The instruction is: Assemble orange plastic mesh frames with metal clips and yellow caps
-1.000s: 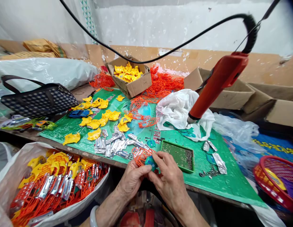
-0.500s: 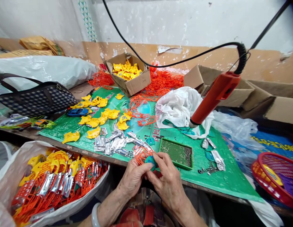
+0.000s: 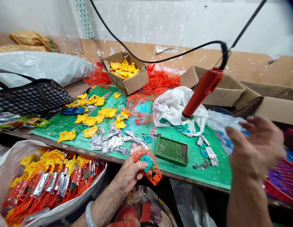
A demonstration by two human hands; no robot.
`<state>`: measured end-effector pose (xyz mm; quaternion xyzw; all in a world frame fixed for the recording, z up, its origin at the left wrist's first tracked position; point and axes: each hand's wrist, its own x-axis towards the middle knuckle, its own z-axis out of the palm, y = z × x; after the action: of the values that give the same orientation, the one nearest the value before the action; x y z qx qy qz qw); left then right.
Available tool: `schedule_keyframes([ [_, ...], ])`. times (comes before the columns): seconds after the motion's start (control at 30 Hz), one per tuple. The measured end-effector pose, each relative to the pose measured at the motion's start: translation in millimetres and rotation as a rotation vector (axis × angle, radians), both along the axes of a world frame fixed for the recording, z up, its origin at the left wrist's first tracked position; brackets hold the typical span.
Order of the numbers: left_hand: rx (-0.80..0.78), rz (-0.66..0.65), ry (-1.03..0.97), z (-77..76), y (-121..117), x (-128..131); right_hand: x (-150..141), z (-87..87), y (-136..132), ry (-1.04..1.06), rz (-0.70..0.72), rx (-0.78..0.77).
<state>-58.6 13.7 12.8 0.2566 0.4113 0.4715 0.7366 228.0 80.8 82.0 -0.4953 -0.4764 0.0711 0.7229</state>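
My left hand [image 3: 128, 175] is closed on an orange plastic lattice piece [image 3: 150, 167] with a small teal part [image 3: 146, 160] set in it, held at the table's front edge. My right hand [image 3: 256, 148] is raised at the right with its fingers spread and nothing in it, slightly blurred. It is nearest the orange electric screwdriver [image 3: 200, 91], which hangs from a black cable above a crumpled white bag [image 3: 177, 107]. A green screw tray [image 3: 172, 150] lies on the green mat [image 3: 66, 127] just beyond the held piece.
Yellow plastic parts [image 3: 89, 121] and silver metal clips [image 3: 110, 143] lie scattered on the mat. A cardboard box [image 3: 132, 83] of yellow parts and a heap of orange lattices [image 3: 160, 82] stand behind. At lower left a white bag [image 3: 42, 179] holds assembled pieces. A checked handbag [image 3: 30, 97] lies left.
My right hand let go of the orange piece and rose up to the right, fingers spreading. My left hand now holds the piece alone. The view shifted slightly to the right.
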Motion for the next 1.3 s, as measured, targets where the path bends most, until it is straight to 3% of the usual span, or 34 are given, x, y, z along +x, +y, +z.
schedule_keyframes([
  [0.07, -0.002, -0.029, 0.013, -1.4, -1, 2, 25, 13.4, 37, -0.054, 0.038, -0.022],
  [0.13, 0.0, -0.058, 0.025, -1.8, -3, 4, 34, 21.5, 74, -0.074, 0.173, -0.12],
  [0.23, -0.008, -0.054, 0.052, -1.9, -7, 5, 16, 28.6, 115, -0.106, 0.346, -0.171],
  [0.27, -0.014, -0.051, 0.061, -2.0, -8, 5, 6, 30.9, 124, -0.083, 0.512, -0.191],
  [0.3, -0.018, -0.05, 0.069, -2.1, -9, 5, -6, 33.6, 129, -0.043, 0.647, -0.195],
  [0.37, -0.029, -0.057, 0.089, -2.0, -11, 5, -27, 40.1, 133, 0.058, 0.771, -0.181],
  [0.57, -0.052, -0.088, 0.141, 0.0, -11, 11, -53, 53.0, 103, 0.13, 0.863, -0.321],
  [0.83, -0.033, -0.23, 0.074, -13.7, -9, 19, -58, 17.8, 41, 0.186, 0.69, -0.417],
  [1.13, -0.074, -0.242, 0.054, -18.3, -11, 25, -48, -24.8, 24, 0.238, 0.443, -0.364],
  [1.3, -0.093, -0.243, 0.048, -16.2, -11, 29, -51, -32.8, 21, 0.24, 0.397, -0.344],
])
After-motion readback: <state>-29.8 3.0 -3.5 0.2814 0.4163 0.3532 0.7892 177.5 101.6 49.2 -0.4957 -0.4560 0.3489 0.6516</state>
